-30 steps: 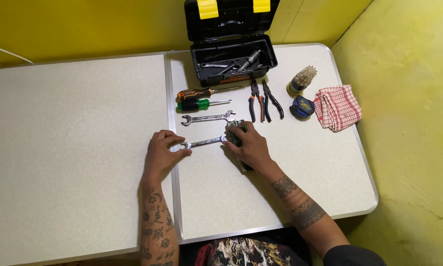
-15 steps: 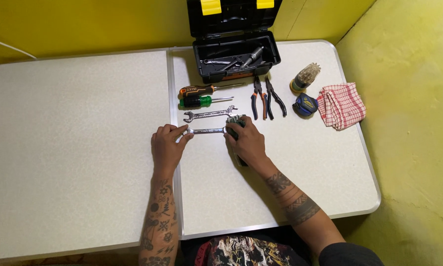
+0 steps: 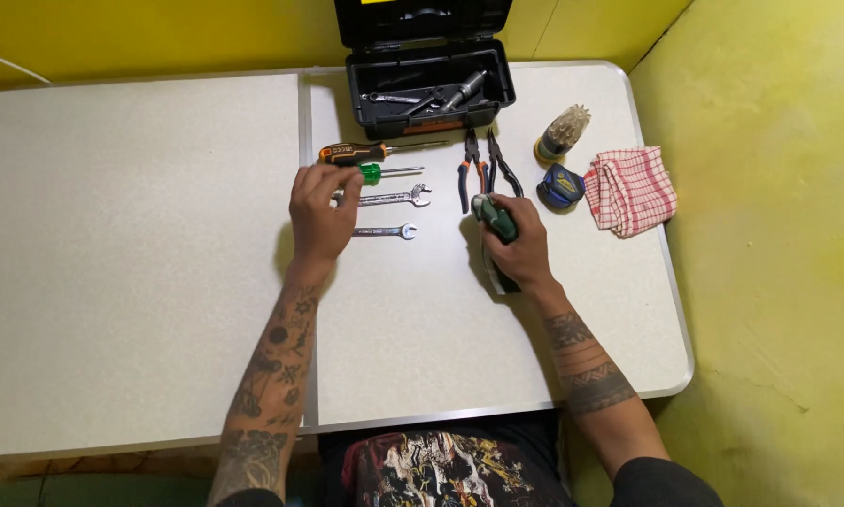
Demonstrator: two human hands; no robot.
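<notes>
Since the earlier frame, both hands have left the small wrench (image 3: 384, 231): it now lies flat and free on the table (image 3: 140, 263), and the left hand (image 3: 320, 214) has shifted toward 11 o'clock.

Left hand: palm down, fingers loosely curled, gripping nothing. Fingertips rest at the handle ends of the two wrenches and near the green screwdriver (image 3: 389, 172).

Right hand (image 3: 520, 249): closed around a dark green, rounded-handled tool (image 3: 495, 219); its exact kind cannot be told. A pale flat piece shows beneath the palm, touching the table.

Layout, from the small wrench:
- Larger open-ended wrench (image 3: 394, 198), bright steel, just beside it at 12 o'clock, lying parallel.
- Green screwdriver further at 12, translucent handle, thin shaft.
- Black-and-orange screwdriver (image 3: 375, 150) beyond that, rubbery-looking grip.
- Two pairs of pliers (image 3: 483, 169) at 2 o'clock, orange and black handles, just beside each other.
- Black plastic toolbox (image 3: 428, 86) at 1 o'clock, lid raised, loose metal pieces inside.

From the right hand: blue tape measure (image 3: 560, 186) at 1 o'clock, rounded case; bit holder (image 3: 563, 133) upright beyond it; red-and-white checked cloth (image 3: 631, 189) at 2 o'clock, folded and soft.

Table surface: pale, speckled, matte, with a metal seam running 12 to 6.
</notes>
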